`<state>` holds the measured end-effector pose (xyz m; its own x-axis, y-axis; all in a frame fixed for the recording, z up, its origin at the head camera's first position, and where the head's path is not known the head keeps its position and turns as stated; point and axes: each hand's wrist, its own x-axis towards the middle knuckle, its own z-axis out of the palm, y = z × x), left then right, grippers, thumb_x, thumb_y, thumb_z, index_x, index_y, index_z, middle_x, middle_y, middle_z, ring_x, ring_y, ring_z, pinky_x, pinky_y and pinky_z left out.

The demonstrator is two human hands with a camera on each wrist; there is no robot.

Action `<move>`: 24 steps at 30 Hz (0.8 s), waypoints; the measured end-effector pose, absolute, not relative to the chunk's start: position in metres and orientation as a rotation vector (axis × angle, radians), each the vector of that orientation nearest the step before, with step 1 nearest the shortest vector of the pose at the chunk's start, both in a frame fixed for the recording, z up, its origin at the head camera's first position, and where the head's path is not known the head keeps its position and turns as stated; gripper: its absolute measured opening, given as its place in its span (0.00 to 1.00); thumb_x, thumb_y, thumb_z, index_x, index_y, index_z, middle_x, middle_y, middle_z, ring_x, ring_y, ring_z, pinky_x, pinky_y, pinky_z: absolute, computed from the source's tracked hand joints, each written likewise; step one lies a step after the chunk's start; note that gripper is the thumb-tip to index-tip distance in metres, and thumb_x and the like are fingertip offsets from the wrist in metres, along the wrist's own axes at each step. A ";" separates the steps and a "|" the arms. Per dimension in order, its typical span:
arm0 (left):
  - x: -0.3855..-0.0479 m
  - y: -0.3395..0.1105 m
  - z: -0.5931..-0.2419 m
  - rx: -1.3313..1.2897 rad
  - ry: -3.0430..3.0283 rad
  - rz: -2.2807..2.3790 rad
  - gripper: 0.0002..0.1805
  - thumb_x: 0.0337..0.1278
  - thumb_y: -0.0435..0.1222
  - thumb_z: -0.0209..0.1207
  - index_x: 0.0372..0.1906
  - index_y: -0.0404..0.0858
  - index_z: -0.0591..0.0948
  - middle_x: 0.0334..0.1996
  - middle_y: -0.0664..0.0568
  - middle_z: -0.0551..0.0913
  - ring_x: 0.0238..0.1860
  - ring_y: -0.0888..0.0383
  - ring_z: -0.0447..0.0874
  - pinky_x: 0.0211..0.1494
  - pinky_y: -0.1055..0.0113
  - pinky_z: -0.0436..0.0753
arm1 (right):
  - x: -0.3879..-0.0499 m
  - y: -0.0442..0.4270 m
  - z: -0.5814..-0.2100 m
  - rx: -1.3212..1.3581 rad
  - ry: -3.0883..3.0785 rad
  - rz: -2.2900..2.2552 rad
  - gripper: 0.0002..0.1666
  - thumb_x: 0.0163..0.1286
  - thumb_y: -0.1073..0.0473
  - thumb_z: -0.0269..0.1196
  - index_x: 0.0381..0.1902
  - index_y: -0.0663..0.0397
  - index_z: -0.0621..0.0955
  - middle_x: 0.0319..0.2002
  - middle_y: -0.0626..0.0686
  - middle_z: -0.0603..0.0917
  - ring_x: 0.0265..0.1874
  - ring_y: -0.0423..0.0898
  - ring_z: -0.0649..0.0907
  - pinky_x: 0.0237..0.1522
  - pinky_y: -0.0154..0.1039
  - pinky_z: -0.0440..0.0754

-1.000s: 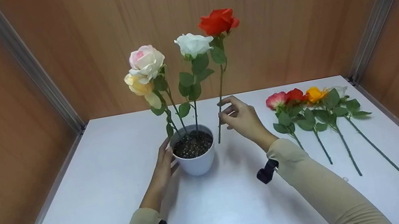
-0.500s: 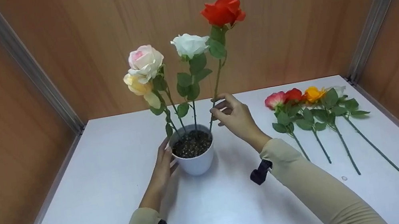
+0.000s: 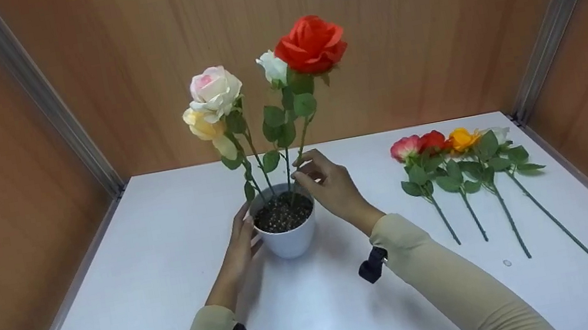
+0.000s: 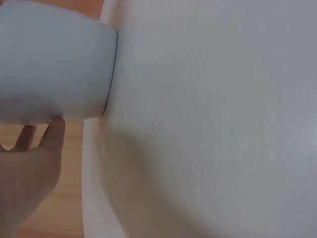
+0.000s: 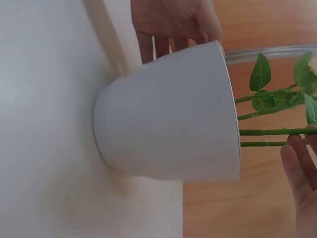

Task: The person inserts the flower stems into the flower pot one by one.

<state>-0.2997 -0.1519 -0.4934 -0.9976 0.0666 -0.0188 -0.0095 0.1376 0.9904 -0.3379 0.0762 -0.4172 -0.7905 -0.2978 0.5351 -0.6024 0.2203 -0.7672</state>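
My right hand (image 3: 334,189) pinches the stem of a red rose (image 3: 311,45) between thumb and fingertips, just above the right rim of a white flowerpot (image 3: 289,243). The stem's lower end reaches into the pot, over the dark soil (image 3: 283,214). Against the pot's left side rests my left hand (image 3: 238,243), its fingers fairly straight; the left wrist view shows fingertips touching the wall. Standing in the soil are a pale pink rose (image 3: 216,91), a yellow rose (image 3: 204,125) and a white rose (image 3: 271,67), which the red bloom partly covers.
On the right of the white table (image 3: 116,314) lie several roses side by side: a pink rose (image 3: 406,148), a red rose (image 3: 433,141), an orange-yellow rose (image 3: 463,139) and a white rose (image 3: 501,134). Wooden panels (image 3: 418,48) enclose the table at back and sides.
My right hand has carried the red rose leftward from beside the pot, first up, then down over the soil. The bloom now overlaps the white rose. My left hand stays on the pot.
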 end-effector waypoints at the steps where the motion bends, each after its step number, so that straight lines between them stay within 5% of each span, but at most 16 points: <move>1: -0.300 -0.152 -0.493 0.056 2.324 2.027 0.34 0.78 0.59 0.32 0.81 0.54 0.46 0.79 0.43 0.48 0.76 0.39 0.52 0.76 0.46 0.60 | -0.338 0.074 -0.417 0.868 -2.230 1.589 0.09 0.78 0.56 0.59 0.52 0.48 0.75 0.40 0.53 0.88 0.39 0.57 0.87 0.40 0.48 0.88; 12: -0.298 -0.152 -0.493 0.090 2.334 2.034 0.34 0.79 0.58 0.32 0.81 0.51 0.46 0.79 0.40 0.48 0.76 0.37 0.53 0.75 0.46 0.61 | -0.338 0.048 -0.413 0.871 -2.361 1.468 0.12 0.79 0.53 0.57 0.56 0.48 0.74 0.45 0.52 0.88 0.44 0.45 0.87 0.50 0.44 0.85; 24: -0.300 -0.152 -0.494 0.084 2.350 2.008 0.35 0.79 0.58 0.32 0.81 0.51 0.45 0.79 0.39 0.46 0.76 0.34 0.50 0.75 0.45 0.60 | -0.339 0.029 -0.417 0.874 -2.415 1.467 0.13 0.79 0.53 0.56 0.58 0.47 0.75 0.45 0.53 0.87 0.43 0.45 0.87 0.50 0.43 0.84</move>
<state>-0.2996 -0.1524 -0.4939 -0.9973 0.0733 -0.0021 0.0094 0.1560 0.9877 -0.3389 0.0294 -0.4171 -0.8100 -0.3877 0.4400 -0.5692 0.3391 -0.7490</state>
